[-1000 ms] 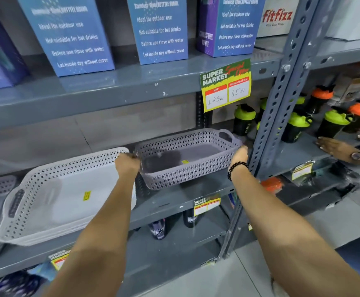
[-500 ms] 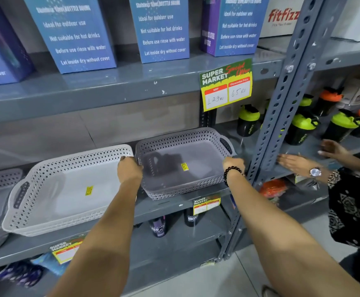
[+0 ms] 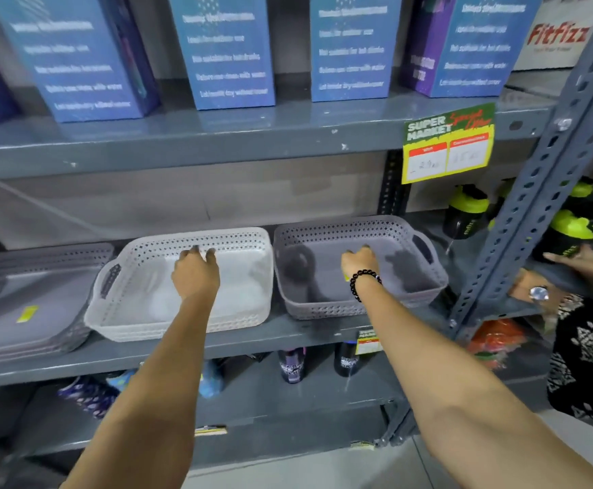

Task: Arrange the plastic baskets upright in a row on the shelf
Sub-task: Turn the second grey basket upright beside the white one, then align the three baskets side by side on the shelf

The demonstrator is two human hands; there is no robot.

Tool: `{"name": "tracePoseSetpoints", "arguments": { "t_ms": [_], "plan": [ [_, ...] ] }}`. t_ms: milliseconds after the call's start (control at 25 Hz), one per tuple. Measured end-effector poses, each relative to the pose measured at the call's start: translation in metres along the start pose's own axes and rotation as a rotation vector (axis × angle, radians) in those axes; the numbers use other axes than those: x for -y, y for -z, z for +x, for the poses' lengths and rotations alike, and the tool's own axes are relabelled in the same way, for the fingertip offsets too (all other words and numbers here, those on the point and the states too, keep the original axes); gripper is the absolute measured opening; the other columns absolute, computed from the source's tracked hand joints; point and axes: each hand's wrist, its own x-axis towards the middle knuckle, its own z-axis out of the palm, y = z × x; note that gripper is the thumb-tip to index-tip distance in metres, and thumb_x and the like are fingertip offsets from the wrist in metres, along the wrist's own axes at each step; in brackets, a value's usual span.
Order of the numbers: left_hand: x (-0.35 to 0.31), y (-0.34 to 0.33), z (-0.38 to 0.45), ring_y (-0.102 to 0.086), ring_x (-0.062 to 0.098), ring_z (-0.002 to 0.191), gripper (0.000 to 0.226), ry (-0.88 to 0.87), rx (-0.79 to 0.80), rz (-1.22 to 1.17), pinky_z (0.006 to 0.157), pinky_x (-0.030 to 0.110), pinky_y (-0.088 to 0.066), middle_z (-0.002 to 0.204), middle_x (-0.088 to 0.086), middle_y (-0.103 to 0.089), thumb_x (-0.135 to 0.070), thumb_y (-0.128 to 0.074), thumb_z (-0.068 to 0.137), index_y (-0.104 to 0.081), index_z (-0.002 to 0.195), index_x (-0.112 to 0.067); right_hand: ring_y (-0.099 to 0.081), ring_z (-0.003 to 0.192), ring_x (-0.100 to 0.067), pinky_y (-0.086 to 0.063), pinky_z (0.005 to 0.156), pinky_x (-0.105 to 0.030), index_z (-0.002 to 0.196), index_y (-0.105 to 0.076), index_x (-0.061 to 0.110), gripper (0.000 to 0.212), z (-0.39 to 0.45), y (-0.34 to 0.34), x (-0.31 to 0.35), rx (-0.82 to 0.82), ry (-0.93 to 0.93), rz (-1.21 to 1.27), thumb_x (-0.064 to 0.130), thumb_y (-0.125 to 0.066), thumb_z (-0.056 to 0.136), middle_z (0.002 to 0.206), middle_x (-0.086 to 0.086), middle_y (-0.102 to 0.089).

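A white perforated plastic basket [image 3: 136, 326] lies flat, opening up, on the grey middle shelf [image 3: 298, 335]. A grey basket [image 3: 327, 310] of the same kind sits right beside it, their sides almost touching. A stack of pale grey baskets [image 3: 23, 277] lies further left, partly cut off. My left hand [image 3: 196, 275] reaches into the white basket with its fingertips at the far wall and holds nothing. My right hand [image 3: 358, 264], with a black bead bracelet, rests inside the grey basket, fingers bent down near the far wall, gripping nothing.
Blue boxes [image 3: 224, 51] line the shelf above, which carries a price tag [image 3: 446, 142]. A perforated steel post [image 3: 535, 192] bounds the bay on the right. Beyond it stand green-lidded shaker bottles [image 3: 464, 213], where another person's hand [image 3: 577, 262] reaches. Bottles [image 3: 291, 365] stand on the shelf below.
Both hands let go of the grey basket's ends; it now sits flat against the white one. My left hand moved into the white basket, my right into the grey one.
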Motion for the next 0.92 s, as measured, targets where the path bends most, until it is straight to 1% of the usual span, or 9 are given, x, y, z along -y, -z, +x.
{"name": "tracePoseSetpoints", "arguments": {
  "t_ms": [80, 200, 280, 400, 560, 640, 720, 800, 920],
  "plan": [
    [0.036, 0.026, 0.016, -0.049, 0.042, 0.122, 0.049, 0.078, -0.046, 0.053, 0.101, 0.049, -0.041, 0.135, 0.025, -0.050, -0.032, -0.039, 0.098, -0.046, 0.133, 0.000, -0.050, 0.125, -0.036, -0.043, 0.083, -0.034, 0.147, -0.027, 0.005, 0.054, -0.010, -0.026, 0.014, 0.119, 0.048, -0.023, 0.022, -0.039, 0.097, 0.150, -0.017, -0.038],
    [0.089, 0.063, 0.043, -0.048, 0.044, 0.123, 0.049, 0.174, -0.058, 0.089, 0.103, 0.052, -0.040, 0.137, 0.026, -0.048, -0.032, -0.037, 0.098, -0.043, 0.135, -0.001, -0.036, 0.139, -0.033, -0.036, 0.107, -0.038, 0.151, -0.019, 0.013, 0.062, -0.021, -0.063, 0.035, 0.244, 0.095, -0.008, 0.034, -0.041, 0.097, 0.157, -0.010, -0.027],
    [0.111, 0.077, 0.061, -0.046, 0.045, 0.122, 0.047, 0.180, -0.007, 0.103, 0.102, 0.052, -0.039, 0.137, 0.026, -0.046, -0.030, -0.037, 0.098, -0.042, 0.135, -0.001, -0.032, 0.141, -0.032, -0.031, 0.112, -0.038, 0.151, -0.020, 0.014, 0.064, -0.025, -0.084, 0.044, 0.285, 0.128, -0.039, 0.037, -0.042, 0.096, 0.157, -0.011, -0.027],
    [0.131, 0.085, 0.088, -0.048, 0.046, 0.119, 0.043, 0.131, 0.100, 0.150, 0.094, 0.051, -0.042, 0.135, 0.028, -0.046, -0.029, -0.036, 0.099, -0.043, 0.132, -0.001, -0.036, 0.139, -0.034, -0.032, 0.112, -0.040, 0.151, -0.020, 0.013, 0.061, -0.030, -0.118, 0.051, 0.276, 0.211, -0.191, 0.035, -0.040, 0.097, 0.153, -0.016, -0.034],
    [0.151, 0.079, 0.109, -0.052, 0.045, 0.115, 0.040, 0.017, 0.255, 0.267, 0.087, 0.047, -0.045, 0.132, 0.028, -0.050, -0.020, -0.027, 0.101, -0.036, 0.138, -0.008, -0.055, 0.117, -0.040, -0.047, 0.091, -0.042, 0.151, -0.016, 0.017, 0.055, -0.037, -0.148, 0.046, 0.165, 0.312, -0.434, 0.017, -0.033, 0.100, 0.133, -0.030, -0.052],
    [0.158, 0.074, 0.111, -0.057, 0.043, 0.108, 0.043, -0.025, 0.245, 0.308, 0.078, 0.043, -0.047, 0.126, 0.025, -0.057, -0.010, -0.031, 0.097, -0.034, 0.141, -0.011, -0.060, 0.108, -0.040, -0.049, 0.080, -0.038, 0.152, -0.013, 0.019, 0.060, -0.040, -0.150, 0.042, 0.106, 0.325, -0.512, 0.006, -0.034, 0.096, 0.125, -0.031, -0.057],
    [0.165, 0.069, 0.112, -0.059, 0.042, 0.103, 0.055, -0.057, 0.211, 0.313, 0.076, 0.043, -0.048, 0.124, 0.023, -0.059, 0.003, -0.035, 0.090, -0.033, 0.142, -0.013, -0.064, 0.101, -0.039, -0.045, 0.068, -0.033, 0.152, -0.012, 0.017, 0.067, -0.039, -0.154, 0.039, 0.066, 0.353, -0.583, -0.003, -0.035, 0.092, 0.120, -0.030, -0.060],
    [0.170, 0.064, 0.116, -0.061, 0.042, 0.102, 0.063, -0.074, 0.192, 0.310, 0.077, 0.044, -0.050, 0.124, 0.021, -0.059, 0.008, -0.036, 0.085, -0.034, 0.144, -0.015, -0.066, 0.096, -0.037, -0.042, 0.063, -0.030, 0.152, -0.010, 0.012, 0.071, -0.037, -0.159, 0.039, 0.041, 0.391, -0.650, -0.007, -0.036, 0.089, 0.116, -0.028, -0.063],
    [0.170, 0.060, 0.126, -0.060, 0.041, 0.104, 0.063, -0.083, 0.183, 0.277, 0.080, 0.044, -0.050, 0.126, 0.021, -0.059, 0.008, -0.036, 0.085, -0.036, 0.144, -0.016, -0.066, 0.098, -0.034, -0.045, 0.065, -0.030, 0.151, -0.009, 0.008, 0.071, -0.028, -0.163, 0.043, 0.055, 0.432, -0.711, -0.008, -0.037, 0.088, 0.121, -0.025, -0.062]
  ]
}}
